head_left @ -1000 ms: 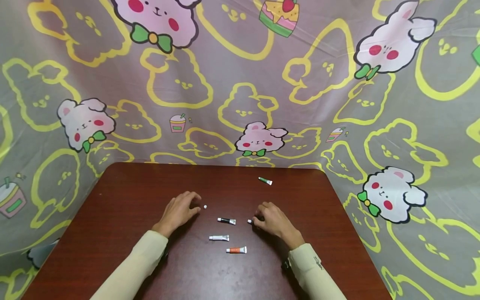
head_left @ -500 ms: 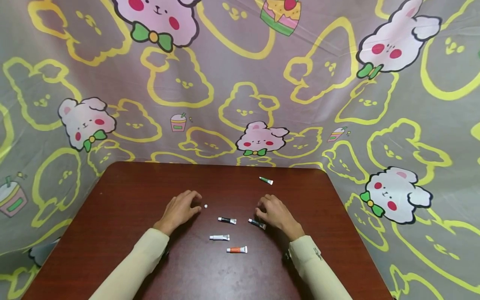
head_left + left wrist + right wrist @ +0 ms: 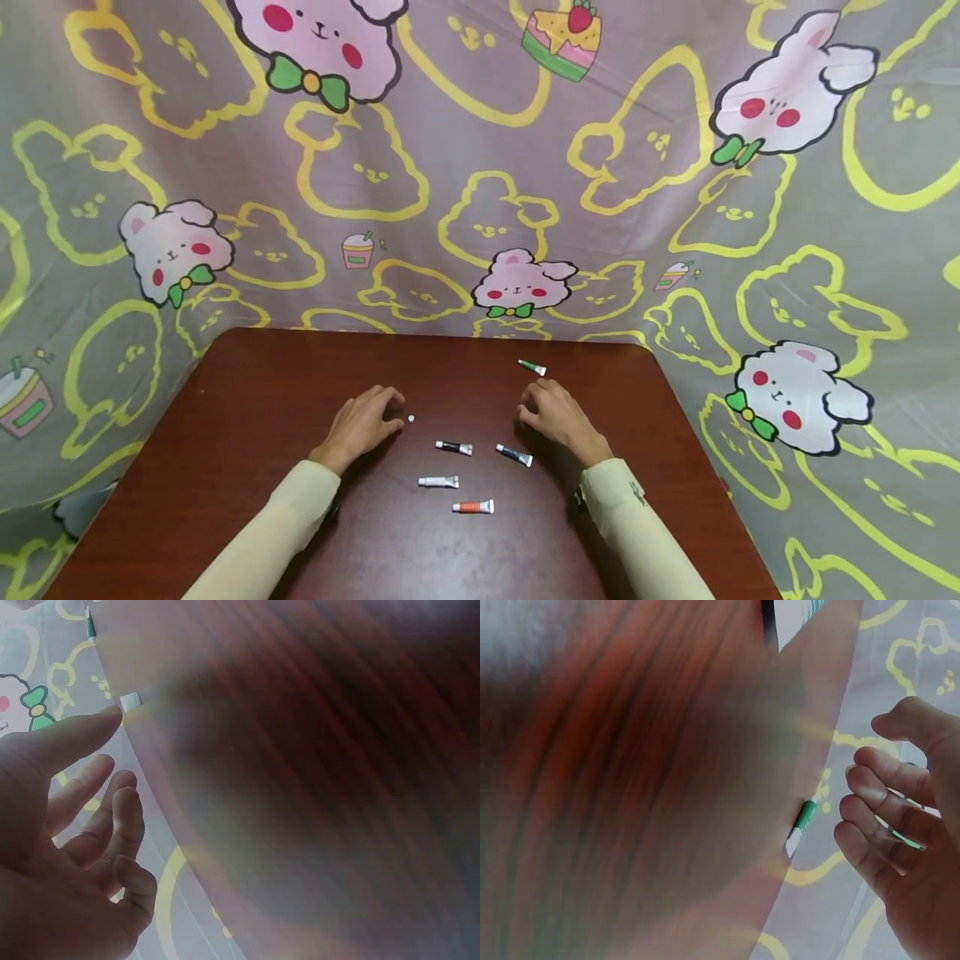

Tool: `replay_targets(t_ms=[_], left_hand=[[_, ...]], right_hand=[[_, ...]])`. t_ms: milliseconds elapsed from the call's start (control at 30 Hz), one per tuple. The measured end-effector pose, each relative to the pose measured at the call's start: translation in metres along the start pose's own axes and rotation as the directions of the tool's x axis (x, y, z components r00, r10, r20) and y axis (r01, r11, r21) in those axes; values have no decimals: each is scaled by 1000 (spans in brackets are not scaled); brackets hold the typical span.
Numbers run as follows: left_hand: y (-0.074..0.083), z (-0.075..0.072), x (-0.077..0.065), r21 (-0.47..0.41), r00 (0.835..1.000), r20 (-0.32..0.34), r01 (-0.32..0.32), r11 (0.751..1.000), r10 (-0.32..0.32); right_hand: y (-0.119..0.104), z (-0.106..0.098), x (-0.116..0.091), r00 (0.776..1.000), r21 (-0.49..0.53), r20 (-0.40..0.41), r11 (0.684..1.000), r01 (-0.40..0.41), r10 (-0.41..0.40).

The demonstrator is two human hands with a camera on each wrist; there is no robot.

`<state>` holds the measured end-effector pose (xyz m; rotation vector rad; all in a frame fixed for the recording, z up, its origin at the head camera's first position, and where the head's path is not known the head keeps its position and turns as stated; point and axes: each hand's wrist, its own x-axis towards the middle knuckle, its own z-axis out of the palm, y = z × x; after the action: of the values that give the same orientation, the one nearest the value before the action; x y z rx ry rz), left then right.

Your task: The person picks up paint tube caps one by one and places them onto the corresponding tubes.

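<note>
My left hand (image 3: 363,425) rests near the table's middle left, fingers loosely bent and holding nothing; a small white cap (image 3: 411,419) lies just beyond its fingertips. The right hand (image 3: 561,419) is at the right, also holding nothing, its fingers relaxed in the right wrist view. Close ahead of it lies a green paint tube (image 3: 532,367). A dark blue-grey paint tube (image 3: 514,454) lies nearer, left of the right wrist. Between the hands is a black paint tube (image 3: 454,448). Closer still are a white paint tube (image 3: 438,482) and an orange paint tube (image 3: 473,507).
The tubes lie on a brown wooden table (image 3: 405,558) with rounded far corners. A grey curtain (image 3: 420,100) printed with rabbits and yellow outlines surrounds its back and sides.
My right hand has let go of the dark blue-grey tube, leaving it on the table, and moved away toward the green tube. The left hand stays nearly still beside the cap.
</note>
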<state>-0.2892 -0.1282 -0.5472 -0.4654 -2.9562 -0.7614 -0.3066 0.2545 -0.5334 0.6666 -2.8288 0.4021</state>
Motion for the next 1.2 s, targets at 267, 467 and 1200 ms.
replay_targets(t_ms=[267, 467, 1200], left_hand=[[0, -1, 1, -6, 1000, -4, 3, 1000, -3], [1, -2, 4, -3, 1000, 9, 2, 1000, -2], [10, 3, 8, 24, 998, 58, -30, 999, 29]], right_hand=[[8, 4, 8, 999, -4, 14, 999, -44, 44], [11, 4, 16, 999, 3, -7, 999, -47, 47], [30, -2, 37, 992, -15, 26, 992, -121, 122]])
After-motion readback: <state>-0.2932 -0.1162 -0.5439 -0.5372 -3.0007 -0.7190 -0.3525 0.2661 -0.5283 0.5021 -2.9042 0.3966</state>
